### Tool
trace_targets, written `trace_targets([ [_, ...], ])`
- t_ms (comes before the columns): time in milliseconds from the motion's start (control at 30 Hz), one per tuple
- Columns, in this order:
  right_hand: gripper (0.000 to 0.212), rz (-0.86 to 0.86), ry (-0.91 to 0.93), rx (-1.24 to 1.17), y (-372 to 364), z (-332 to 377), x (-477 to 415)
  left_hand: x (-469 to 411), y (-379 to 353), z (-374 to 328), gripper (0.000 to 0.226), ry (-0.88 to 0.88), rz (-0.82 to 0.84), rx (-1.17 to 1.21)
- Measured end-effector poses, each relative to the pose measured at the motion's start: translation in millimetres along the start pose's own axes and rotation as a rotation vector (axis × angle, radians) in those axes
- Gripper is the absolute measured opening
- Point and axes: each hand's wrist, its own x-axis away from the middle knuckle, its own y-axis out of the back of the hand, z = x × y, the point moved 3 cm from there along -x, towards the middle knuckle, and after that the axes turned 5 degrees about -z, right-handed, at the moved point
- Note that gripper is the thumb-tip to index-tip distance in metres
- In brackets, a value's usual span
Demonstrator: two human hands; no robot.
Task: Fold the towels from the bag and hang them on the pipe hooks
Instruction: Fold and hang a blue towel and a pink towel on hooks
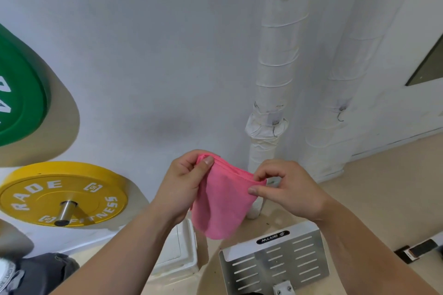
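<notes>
A pink towel (220, 206) hangs folded between my hands in front of a white wall. My left hand (182, 182) pinches its upper left corner, thumb on top. My right hand (290, 189) pinches the upper right corner with thumb and fingertips. Behind the towel stand two white wrapped pipes. A small wire hook (274, 127) sits on the nearer pipe (275, 74), and another hook (341, 115) on the farther pipe (347, 79). Both hooks are bare. No bag is clearly in view.
A yellow weight plate (55, 194) on a steel bar and a green plate (21, 93) are at the left. A slotted metal plate (275, 263) lies below my hands, with a white box (177, 251) beside it. Dark cloth (43, 270) lies at the bottom left.
</notes>
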Motion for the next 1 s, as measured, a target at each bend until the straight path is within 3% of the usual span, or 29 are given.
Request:
trace_targets([
  [233, 0.008, 0.102, -0.022, -0.044, 6.0, 7.4, 4.4, -10.3, 1.8, -15.1, 0.028, -0.075, 0.011, 0.018],
  [333, 0.016, 0.121, 0.015, -0.109, 1.9, 13.0, 4.3, -12.8, -2.3, -16.9, 0.029, -0.118, 0.026, -0.003],
  [433, 0.018, 0.124, 0.071, -0.026, -5.7, 11.0, 2.7, -13.4, -4.8, -13.4, 0.029, -0.122, 0.049, -0.012],
  [667, 0.03, 0.034, 0.072, 0.183, 17.5, 0.3, 1.2, -21.3, 9.8, -6.5, 0.036, -0.254, 0.231, -0.497],
  [767, 0.025, 0.003, 0.067, 0.157, 26.5, 6.8, -0.9, -20.0, 5.1, -5.6, 0.048, -0.239, 0.347, -0.519],
  [900, 0.02, -0.042, 0.0, -0.065, 23.0, 12.7, -1.4, -25.8, -7.7, -11.0, 0.065, -0.177, 0.387, -0.512],
  [1000, 0.038, -0.061, -0.061, -0.285, 16.9, 12.0, -0.2, -33.3, -12.4, -12.8, 0.076, -0.067, 0.483, -0.47],
])
